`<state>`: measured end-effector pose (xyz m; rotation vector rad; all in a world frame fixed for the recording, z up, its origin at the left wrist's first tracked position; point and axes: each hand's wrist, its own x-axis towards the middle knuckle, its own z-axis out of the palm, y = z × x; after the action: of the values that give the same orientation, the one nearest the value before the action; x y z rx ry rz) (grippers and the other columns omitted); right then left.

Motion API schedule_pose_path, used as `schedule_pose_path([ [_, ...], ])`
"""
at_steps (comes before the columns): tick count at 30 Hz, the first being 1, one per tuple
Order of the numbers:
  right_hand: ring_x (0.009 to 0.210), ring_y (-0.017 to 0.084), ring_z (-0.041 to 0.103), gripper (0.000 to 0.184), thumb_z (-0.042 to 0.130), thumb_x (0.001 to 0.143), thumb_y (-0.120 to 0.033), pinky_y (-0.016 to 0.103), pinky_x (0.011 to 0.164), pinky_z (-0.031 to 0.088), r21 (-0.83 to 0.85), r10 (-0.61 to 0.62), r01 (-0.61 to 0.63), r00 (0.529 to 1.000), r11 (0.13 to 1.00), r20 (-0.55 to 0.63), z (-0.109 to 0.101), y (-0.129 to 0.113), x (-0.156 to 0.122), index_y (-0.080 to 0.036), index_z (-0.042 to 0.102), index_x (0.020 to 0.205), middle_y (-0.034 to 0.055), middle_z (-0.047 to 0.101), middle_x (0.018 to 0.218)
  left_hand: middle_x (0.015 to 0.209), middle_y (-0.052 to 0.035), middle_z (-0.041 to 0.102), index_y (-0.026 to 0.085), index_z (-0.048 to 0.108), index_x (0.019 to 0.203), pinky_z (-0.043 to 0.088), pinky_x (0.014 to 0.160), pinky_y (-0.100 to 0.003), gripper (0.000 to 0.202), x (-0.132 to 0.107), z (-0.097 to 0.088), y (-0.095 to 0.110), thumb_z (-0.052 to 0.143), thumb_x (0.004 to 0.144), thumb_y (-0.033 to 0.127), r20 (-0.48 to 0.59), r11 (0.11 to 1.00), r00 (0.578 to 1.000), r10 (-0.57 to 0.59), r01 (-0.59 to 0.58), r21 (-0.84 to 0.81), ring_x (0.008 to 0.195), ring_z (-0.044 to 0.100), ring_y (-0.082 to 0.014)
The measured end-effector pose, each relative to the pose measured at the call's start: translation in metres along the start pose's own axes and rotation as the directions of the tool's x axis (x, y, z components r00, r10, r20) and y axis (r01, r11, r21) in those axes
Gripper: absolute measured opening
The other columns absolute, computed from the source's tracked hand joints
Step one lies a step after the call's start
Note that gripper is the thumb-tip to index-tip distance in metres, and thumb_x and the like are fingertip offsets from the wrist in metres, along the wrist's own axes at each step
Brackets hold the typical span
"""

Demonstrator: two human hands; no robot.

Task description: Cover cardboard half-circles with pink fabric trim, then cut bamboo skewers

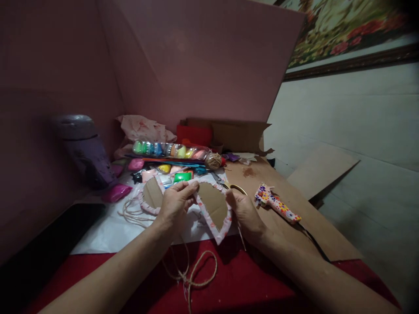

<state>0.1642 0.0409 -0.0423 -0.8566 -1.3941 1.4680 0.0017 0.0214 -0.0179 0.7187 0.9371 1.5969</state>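
My left hand (pixel 175 205) pinches the upper left corner of a half-round cardboard piece (pixel 213 206). Pink flowered fabric is folded over that piece's edges, and its bare brown side faces me. My right hand (pixel 245 213) grips the piece's right edge, thumb on top. Left of my left hand lies a second cardboard piece (pixel 152 194) with the same fabric rim, partly covered by the hand. Jute twine (pixel 203 283) loops loosely below the held piece. Just behind my right hand lie scissors (pixel 238 188) with gold-coloured handles, partly hidden.
A flower-patterned glue gun (pixel 276 204) rests on a brown cardboard sheet (pixel 322 233) at the right. Behind my hands are packets of coloured clay (pixel 176 150) and a twine ball (pixel 213 161). A purple tumbler (pixel 87 152) and a dark flat object (pixel 65 235) are at the left.
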Motion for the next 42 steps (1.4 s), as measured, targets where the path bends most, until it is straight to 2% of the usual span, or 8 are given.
schedule_pose_path([
  [5,0.038,0.008,0.045,0.067,0.032,0.075,-0.075,0.017,0.031,0.029,0.053,0.02,-0.023,0.998,0.998,0.059,0.0,0.001,-0.001,-0.015,0.06,0.07,0.0002,0.054,0.05,0.063,-0.0028,0.062,0.008,0.062,0.067,0.048,0.053,-0.019,0.012,0.005,-0.004,0.008,0.07,0.06,0.015,-0.142,0.997,0.989,0.043,-0.051,-0.052,0.056,0.056,-0.0093],
  [13,0.038,0.003,0.035,0.042,0.064,0.071,-0.053,0.013,0.034,0.026,-0.028,0.043,-0.04,0.995,0.999,0.086,0.004,0.0,-0.003,-0.014,0.052,0.061,-0.0055,0.045,0.047,0.057,0.0016,0.056,0.009,0.059,0.063,0.046,0.045,-0.016,0.01,0.004,-0.002,0.01,0.068,0.063,0.014,-0.207,0.995,0.975,0.077,-0.088,-0.048,0.047,0.049,-0.0054],
  [18,0.034,0.003,0.034,0.036,0.064,0.073,-0.048,0.015,0.029,0.025,-0.06,0.057,-0.054,0.997,0.997,0.056,0.005,-0.004,-0.004,-0.015,0.053,0.064,-0.004,0.053,0.051,0.056,0.0014,0.057,0.01,0.06,0.067,0.047,0.044,-0.017,0.012,0.002,-0.001,0.008,0.069,0.063,0.015,-0.129,0.998,0.991,0.027,-0.034,-0.049,0.047,0.052,-0.0066],
  [24,0.031,0.003,0.033,0.043,0.063,0.07,-0.055,0.014,0.027,0.025,-0.042,0.069,-0.07,0.997,0.997,-0.044,0.006,-0.005,-0.003,-0.015,0.05,0.057,-0.0044,0.051,0.045,0.06,-0.0043,0.062,0.008,0.06,0.067,0.05,0.046,-0.021,0.014,-0.002,0.002,0.004,0.07,0.066,0.019,0.067,0.996,0.995,-0.074,0.069,0.064,0.052,0.06,-0.0128],
  [28,0.037,0.006,0.04,0.053,0.051,0.073,-0.066,0.015,0.028,0.029,0.108,0.019,0.0,0.984,0.994,-0.174,0.003,-0.007,-0.001,-0.014,0.057,0.065,-0.0002,0.055,0.051,0.055,-0.0025,0.06,0.008,0.059,0.062,0.053,0.048,-0.023,0.009,0.0,0.001,0.01,0.065,0.067,0.011,-0.059,1.0,0.998,0.017,-0.018,-0.007,0.049,0.058,-0.0112],
  [33,0.04,0.006,0.038,0.035,0.058,0.076,-0.05,0.014,0.03,0.028,0.264,-0.082,0.173,0.943,0.949,-0.323,-0.003,-0.011,0.001,-0.016,0.057,0.078,-0.0025,0.053,0.056,0.055,-0.0018,0.06,0.01,0.058,0.068,0.053,0.045,-0.021,0.004,0.01,-0.005,0.019,0.059,0.072,0.01,-0.239,0.974,0.95,0.199,-0.218,-0.054,0.049,0.06,-0.0117],
  [39,0.042,0.005,0.035,0.018,0.062,0.069,-0.026,0.015,0.032,0.027,0.254,-0.129,0.223,0.931,0.941,-0.34,-0.003,-0.012,0.003,-0.019,0.054,0.083,-0.005,0.049,0.063,0.059,-0.0059,0.062,0.01,0.054,0.072,0.055,0.049,-0.024,0.008,0.009,-0.005,0.014,0.05,0.078,0.006,-0.25,0.999,0.968,0.036,-0.026,0.043,0.051,0.063,-0.0142],
  [42,0.042,0.006,0.036,0.006,0.054,0.066,-0.018,0.016,0.034,0.026,0.233,-0.145,0.229,0.932,0.945,-0.331,-0.004,-0.012,0.003,-0.019,0.055,0.072,-0.0041,0.047,0.062,0.064,-0.0088,0.064,0.011,0.052,0.073,0.056,0.053,-0.026,0.01,0.005,-0.001,0.012,0.049,0.077,0.002,-0.231,0.996,0.972,-0.041,0.057,0.062,0.056,0.065,-0.0168],
])
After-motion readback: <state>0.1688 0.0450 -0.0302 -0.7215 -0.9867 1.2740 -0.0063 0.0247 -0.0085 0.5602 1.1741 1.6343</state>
